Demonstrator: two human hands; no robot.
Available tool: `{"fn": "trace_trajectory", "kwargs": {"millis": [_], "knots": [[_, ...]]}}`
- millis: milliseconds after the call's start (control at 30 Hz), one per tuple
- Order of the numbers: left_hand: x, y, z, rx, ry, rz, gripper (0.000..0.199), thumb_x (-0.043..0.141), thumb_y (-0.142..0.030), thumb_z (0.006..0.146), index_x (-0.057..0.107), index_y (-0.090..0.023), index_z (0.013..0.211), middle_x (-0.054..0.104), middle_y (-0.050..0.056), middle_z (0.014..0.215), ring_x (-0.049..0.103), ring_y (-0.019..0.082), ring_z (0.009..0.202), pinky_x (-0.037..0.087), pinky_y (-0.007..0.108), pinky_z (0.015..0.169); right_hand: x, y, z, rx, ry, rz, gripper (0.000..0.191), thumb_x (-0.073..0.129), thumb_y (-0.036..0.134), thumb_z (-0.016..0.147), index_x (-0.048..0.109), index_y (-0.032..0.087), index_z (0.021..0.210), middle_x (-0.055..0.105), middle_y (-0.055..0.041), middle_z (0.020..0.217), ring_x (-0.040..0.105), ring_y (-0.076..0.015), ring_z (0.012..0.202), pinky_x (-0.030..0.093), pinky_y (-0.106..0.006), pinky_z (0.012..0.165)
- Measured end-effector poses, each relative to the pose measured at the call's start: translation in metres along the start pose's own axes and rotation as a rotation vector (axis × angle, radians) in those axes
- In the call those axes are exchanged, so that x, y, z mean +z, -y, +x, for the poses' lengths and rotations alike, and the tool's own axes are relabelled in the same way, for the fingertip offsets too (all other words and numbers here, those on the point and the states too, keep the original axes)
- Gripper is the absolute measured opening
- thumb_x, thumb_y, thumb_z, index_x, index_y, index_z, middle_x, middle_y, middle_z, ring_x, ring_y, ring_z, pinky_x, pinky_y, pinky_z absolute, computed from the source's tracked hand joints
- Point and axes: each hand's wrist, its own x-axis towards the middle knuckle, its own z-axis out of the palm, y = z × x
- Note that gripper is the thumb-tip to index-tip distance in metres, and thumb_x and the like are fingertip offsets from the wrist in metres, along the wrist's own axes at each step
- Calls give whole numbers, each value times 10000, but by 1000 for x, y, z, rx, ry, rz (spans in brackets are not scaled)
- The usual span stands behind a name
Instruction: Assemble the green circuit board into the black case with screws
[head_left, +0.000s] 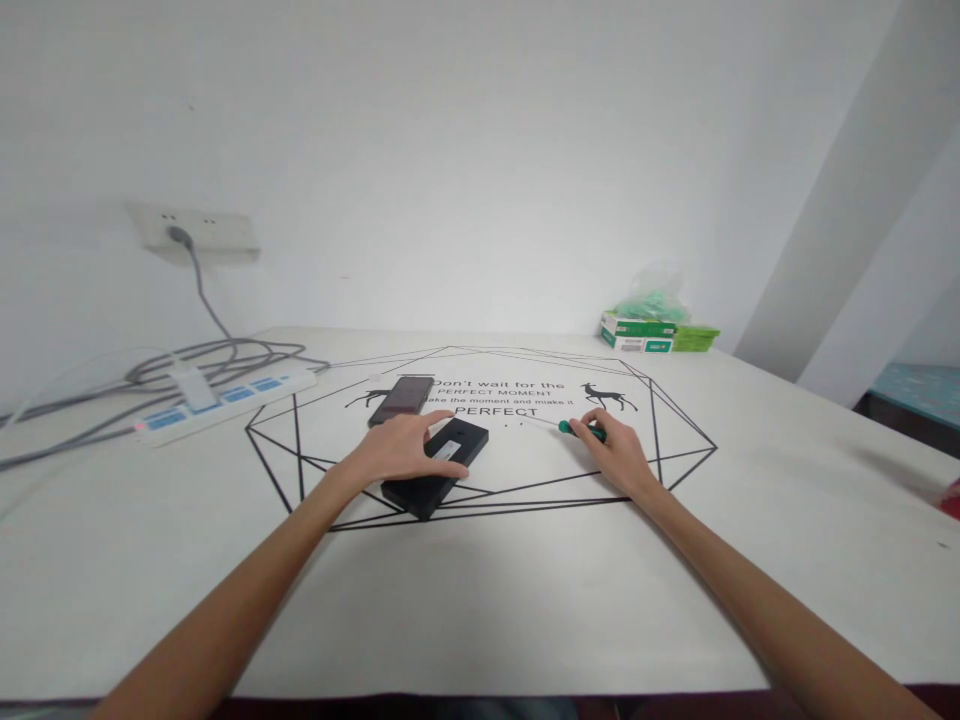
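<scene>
My left hand (405, 447) grips a flat black rectangular box (469, 437) across its width, thumb on the near side and fingers on the far side. A small pale label (448, 450) shows on its upper face. In my right hand (619, 450) is a screwdriver (567, 427) with a green handle, its thin shaft pointing left, low over the table. Between the hands lie small dark specks (514, 425), too small to name. Just beyond my left hand, a dark phone-like slab (403, 397) lies on the table.
A white power strip (247, 392) with a plugged-in adapter and coiled grey cables (217, 360) occupies the left side. Green and white boxes (637, 332) and a plastic bag (652, 292) stand at the back right. A wall socket (217, 230) is behind the white printed tabletop (480, 600).
</scene>
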Motion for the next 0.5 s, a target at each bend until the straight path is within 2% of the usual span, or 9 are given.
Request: {"fn": "trace_trajectory", "kwargs": {"millis": [67,133,200,267,367,433,500], "knots": [[1,-2,-1,41,11,8,978,571,-813,599,434,-288,1413,697,79,992,650,314,929,471,360,754,0,0,0,11,-8,-18,413,440,617,874,567,230,805,484,24,521,473,-172,548,322,-277,577],[6,-10,-4,38,-27,54,944,562,-779,644,398,-278,1427,683,95,1042,637,334,980,474,385,784,-1,-1,0,24,1,-27,404,445,610,871,569,232,803,498,19,530,481,-175,554,326,-278,579],[12,-21,-7,6,-87,107,889,553,-722,698,393,-231,1422,671,133,1071,631,346,997,480,400,793,-1,-1,0,32,17,-34,401,442,605,872,576,233,803,507,14,535,485,-178,557,329,-279,578],[19,-31,-9,-88,-178,137,814,489,-694,769,412,-181,1397,669,165,1050,641,354,963,488,418,782,-2,0,0,34,23,-44,405,440,604,870,585,233,799,524,7,543,493,-182,566,334,-282,581],[24,-36,-9,-69,-216,99,758,430,-656,840,413,-139,1393,674,171,1064,633,347,1002,492,425,826,-2,1,0,32,25,-56,417,440,608,868,596,230,788,552,-3,563,515,-188,587,343,-286,590],[22,-30,-7,-17,-245,82,574,416,-490,902,453,-160,1370,653,151,1147,626,321,1029,491,421,858,-2,1,-1,30,30,-53,425,436,612,869,597,227,787,559,-4,569,523,-189,591,347,-288,594],[17,-19,-4,41,-256,57,438,423,-240,874,541,-230,1295,579,94,1300,623,278,1045,493,405,879,-2,1,-1,28,31,-40,437,430,616,872,604,224,792,563,-6,575,526,-188,591,351,-290,598]]}}
